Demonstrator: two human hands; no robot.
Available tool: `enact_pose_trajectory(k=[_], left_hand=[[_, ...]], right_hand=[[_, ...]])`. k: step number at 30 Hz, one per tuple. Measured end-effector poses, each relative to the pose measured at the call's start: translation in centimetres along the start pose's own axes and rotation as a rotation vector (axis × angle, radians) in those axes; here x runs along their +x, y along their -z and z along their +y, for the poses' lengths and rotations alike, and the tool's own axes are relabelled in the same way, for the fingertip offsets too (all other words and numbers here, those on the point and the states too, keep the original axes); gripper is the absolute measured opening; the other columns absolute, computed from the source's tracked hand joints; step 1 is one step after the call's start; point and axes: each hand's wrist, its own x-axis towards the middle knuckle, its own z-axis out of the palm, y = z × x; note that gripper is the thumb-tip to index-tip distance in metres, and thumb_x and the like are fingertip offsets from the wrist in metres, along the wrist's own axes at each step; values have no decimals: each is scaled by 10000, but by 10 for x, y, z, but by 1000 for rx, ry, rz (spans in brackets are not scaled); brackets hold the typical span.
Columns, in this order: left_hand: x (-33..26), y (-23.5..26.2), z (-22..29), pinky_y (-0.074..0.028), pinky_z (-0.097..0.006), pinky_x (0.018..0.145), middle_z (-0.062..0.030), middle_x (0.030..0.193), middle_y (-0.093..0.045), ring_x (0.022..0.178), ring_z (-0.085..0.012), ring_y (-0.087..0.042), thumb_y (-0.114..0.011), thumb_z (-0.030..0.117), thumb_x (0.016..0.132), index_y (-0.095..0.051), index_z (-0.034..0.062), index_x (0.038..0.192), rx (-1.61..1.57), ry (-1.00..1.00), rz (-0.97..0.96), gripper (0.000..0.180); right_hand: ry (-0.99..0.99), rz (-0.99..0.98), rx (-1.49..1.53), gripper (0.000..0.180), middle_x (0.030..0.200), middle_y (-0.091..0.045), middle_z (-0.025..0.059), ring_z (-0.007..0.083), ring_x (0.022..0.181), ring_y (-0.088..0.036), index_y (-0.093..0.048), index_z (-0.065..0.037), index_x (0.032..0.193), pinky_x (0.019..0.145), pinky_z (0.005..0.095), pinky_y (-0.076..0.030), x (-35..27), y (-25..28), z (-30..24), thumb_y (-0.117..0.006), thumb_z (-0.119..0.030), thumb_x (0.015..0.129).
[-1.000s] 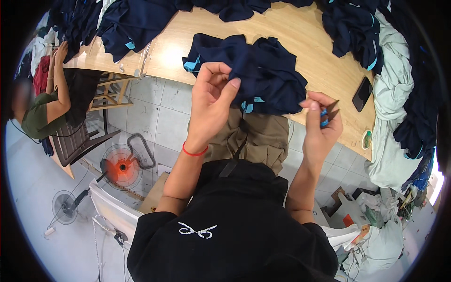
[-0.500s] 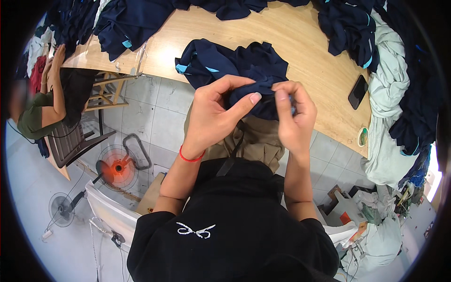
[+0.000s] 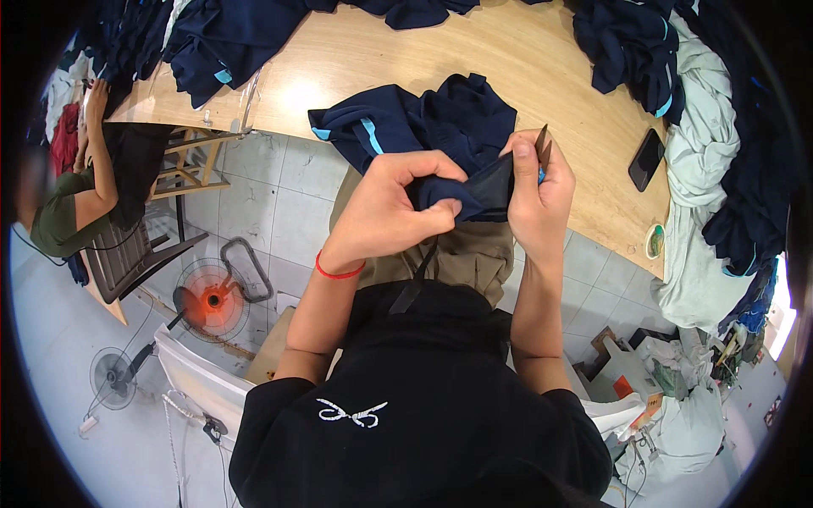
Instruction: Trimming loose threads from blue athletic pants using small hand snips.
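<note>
A navy garment (image 3: 457, 114) with light-blue strips is bunched at the table's near edge and hangs over toward my lap. My left hand (image 3: 385, 203) is closed on a fold of it, thumb and forefinger pinching the cloth. My right hand (image 3: 539, 199) pinches the garment's edge, so a darker panel is stretched between both hands. Tucked in that same right hand are thread snips (image 3: 543, 144), their dark blades pointing up past the fingers and a bit of blue showing at the palm.
Navy garments (image 3: 631, 51) and pale green cloth (image 3: 699, 161) line the wooden table (image 3: 356, 55). A phone (image 3: 646, 159) and a small round container (image 3: 654, 241) lie at the right edge. Fans (image 3: 213, 300) stand lower left. Another person (image 3: 72, 203) works at far left.
My hands have moved apart, drawing the cloth out between them. The snips' blades now show above my right hand. The garment's left part has shifted and flattened.
</note>
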Motion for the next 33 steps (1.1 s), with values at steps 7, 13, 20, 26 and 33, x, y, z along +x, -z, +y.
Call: enact_pose_trajectory(k=[7,13,20,26,33], left_hand=[[45,53,-18,-547,-268,784,-58,1031,-720,879,-154,-678,-791,-8,903,-756,-7,1082,537,-342,910,182],[15,52,-60,-555,-327,934,-200,1426,-567,1199,-252,-635,-766,47,952,-739,18,1225,881,-395,924,276],[-29,11,-100,-600,-279,776,-103,1003,-729,810,-161,-720,-686,182,1080,-691,-35,1188,-344,265,715,243],[2,-2,-111,-587,-281,852,-47,950,-680,890,-133,-698,-689,160,1073,-658,31,1040,-722,217,736,136],[-25,4,-73,-463,-224,763,33,932,-578,860,-51,-556,-672,50,1047,-592,65,970,-528,-156,493,112]], right_hand=[[12,241,67,161,961,-731,75,134,846,-679,-709,56,1173,776,263,-534,7,14,8,-624,-25,1063],[-335,275,160,162,859,-632,23,91,746,-586,-690,19,1098,692,245,-487,-32,45,50,-533,15,1062],[-385,195,384,170,811,-566,2,79,687,-500,-660,3,1061,635,233,-420,-36,28,47,-491,-14,1078],[-110,-105,220,172,848,-632,37,89,740,-595,-696,9,1101,669,256,-479,4,-30,30,-528,5,1063],[6,-274,1,369,1135,-750,129,205,976,-740,-739,15,1227,772,306,-564,10,-27,0,-718,119,873]])
